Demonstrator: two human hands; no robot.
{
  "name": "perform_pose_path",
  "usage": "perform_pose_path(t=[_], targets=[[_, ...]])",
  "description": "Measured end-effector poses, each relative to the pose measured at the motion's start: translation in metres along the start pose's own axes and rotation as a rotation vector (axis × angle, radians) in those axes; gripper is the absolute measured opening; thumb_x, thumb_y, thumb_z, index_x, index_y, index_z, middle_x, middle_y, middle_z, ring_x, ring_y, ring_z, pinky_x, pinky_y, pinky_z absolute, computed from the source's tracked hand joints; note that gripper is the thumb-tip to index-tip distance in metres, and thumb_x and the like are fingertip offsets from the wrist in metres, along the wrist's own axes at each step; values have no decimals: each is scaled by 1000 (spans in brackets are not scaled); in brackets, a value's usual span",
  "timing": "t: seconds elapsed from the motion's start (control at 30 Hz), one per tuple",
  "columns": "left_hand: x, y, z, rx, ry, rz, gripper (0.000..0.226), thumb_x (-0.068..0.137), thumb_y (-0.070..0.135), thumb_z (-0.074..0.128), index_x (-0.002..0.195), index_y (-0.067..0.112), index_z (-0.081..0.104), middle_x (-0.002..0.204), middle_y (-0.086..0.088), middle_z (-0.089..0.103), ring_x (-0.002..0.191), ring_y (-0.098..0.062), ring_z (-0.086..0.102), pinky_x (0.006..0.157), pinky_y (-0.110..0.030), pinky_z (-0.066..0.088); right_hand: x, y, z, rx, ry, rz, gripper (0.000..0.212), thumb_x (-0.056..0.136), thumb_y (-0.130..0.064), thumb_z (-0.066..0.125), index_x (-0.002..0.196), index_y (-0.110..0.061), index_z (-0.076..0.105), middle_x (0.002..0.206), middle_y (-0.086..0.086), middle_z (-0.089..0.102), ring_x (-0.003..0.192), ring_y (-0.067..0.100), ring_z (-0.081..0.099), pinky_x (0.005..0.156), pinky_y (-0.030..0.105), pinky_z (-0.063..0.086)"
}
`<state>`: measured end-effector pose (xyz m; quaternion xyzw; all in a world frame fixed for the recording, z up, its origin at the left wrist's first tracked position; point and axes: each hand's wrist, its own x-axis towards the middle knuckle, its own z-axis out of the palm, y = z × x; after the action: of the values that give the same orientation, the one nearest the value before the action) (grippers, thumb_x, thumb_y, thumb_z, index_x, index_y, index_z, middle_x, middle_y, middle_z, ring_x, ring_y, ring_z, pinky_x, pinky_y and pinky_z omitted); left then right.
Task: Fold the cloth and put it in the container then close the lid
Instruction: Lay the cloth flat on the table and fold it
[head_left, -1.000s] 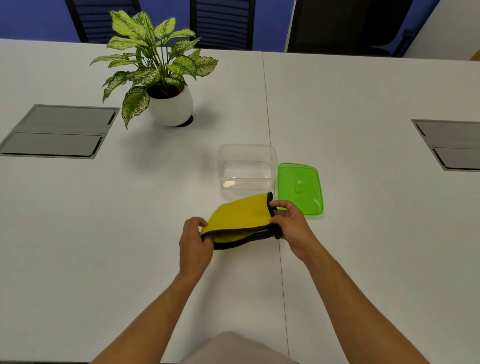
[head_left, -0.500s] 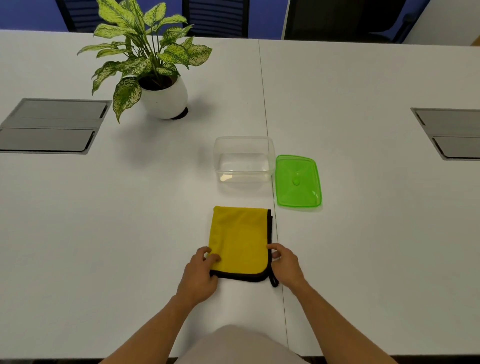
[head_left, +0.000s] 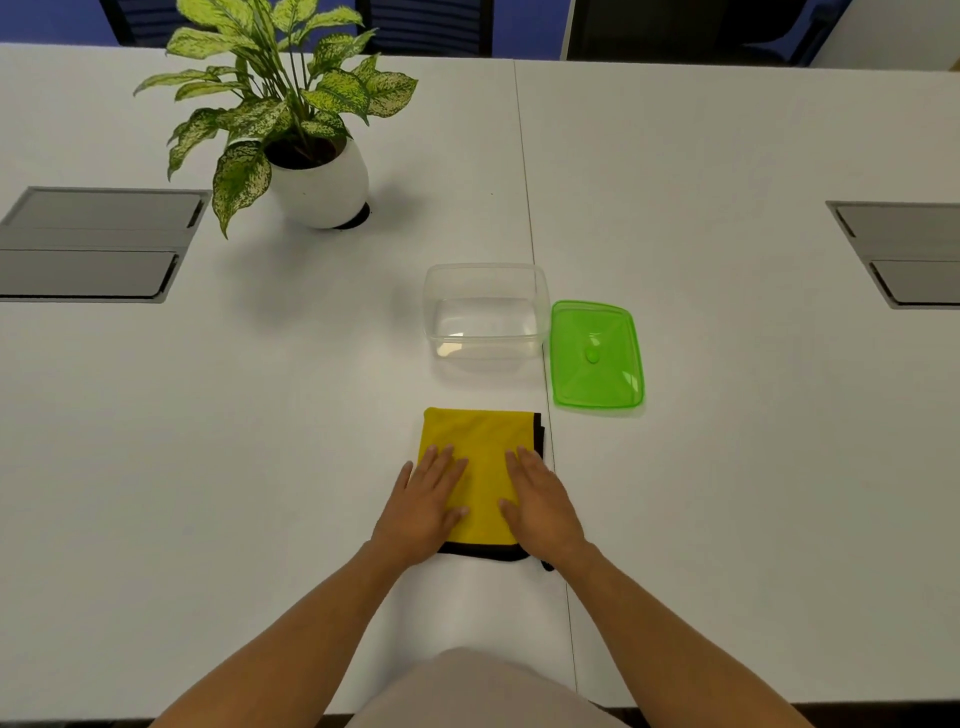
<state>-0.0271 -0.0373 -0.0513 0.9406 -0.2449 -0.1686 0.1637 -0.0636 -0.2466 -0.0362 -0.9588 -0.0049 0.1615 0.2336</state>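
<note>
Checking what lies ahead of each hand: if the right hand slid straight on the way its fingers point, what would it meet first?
The right hand lies flat on the yellow cloth, pointing away and slightly left. Past the cloth's far edge, the clear container probably comes first; the green lid sits off to the right.

Near corners of the yellow cloth (head_left: 480, 447) lie hidden beneath both flat hands (head_left: 426, 501), while the right floor-box panel (head_left: 904, 254), the chairs (head_left: 426, 26) and both forearms are cut off by the frame edges.
</note>
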Motion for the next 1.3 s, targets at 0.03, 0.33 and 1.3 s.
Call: perform_pose_path(t=[0.03, 0.33, 1.3], targets=[[-1, -2, 6, 27, -71, -10, 86, 82, 74, 7, 152, 22, 3, 159, -2, -5, 146, -25, -10, 117, -53, 8, -1, 1, 5, -57, -46, 23, 69, 97, -44, 33, 152, -14, 3, 161, 7, -2, 149, 23, -1, 120, 44, 9], [3, -3, 4, -221, -10, -181, 80, 89, 68, 11, 152, 19, 8, 162, -4, 7, 149, -22, 9, 118, -46, 13, 0, 2, 14, 27, 41, 101, 80, 91, -62, 9, 149, -9, 23, 160, 12, 9, 148, 28, 10, 119, 49, 19], [110, -38, -76, -202, -226, -185, 21, 94, 17, 55, 112, 8, 55, 111, -15, 62, 90, -21, 53, 75, -31, 41, 91, 14, -43, 463, 155, 494, 22, 95, -24, 53, 105, -5, 59, 104, 18, 66, 99, 35, 58, 80, 39, 45]])
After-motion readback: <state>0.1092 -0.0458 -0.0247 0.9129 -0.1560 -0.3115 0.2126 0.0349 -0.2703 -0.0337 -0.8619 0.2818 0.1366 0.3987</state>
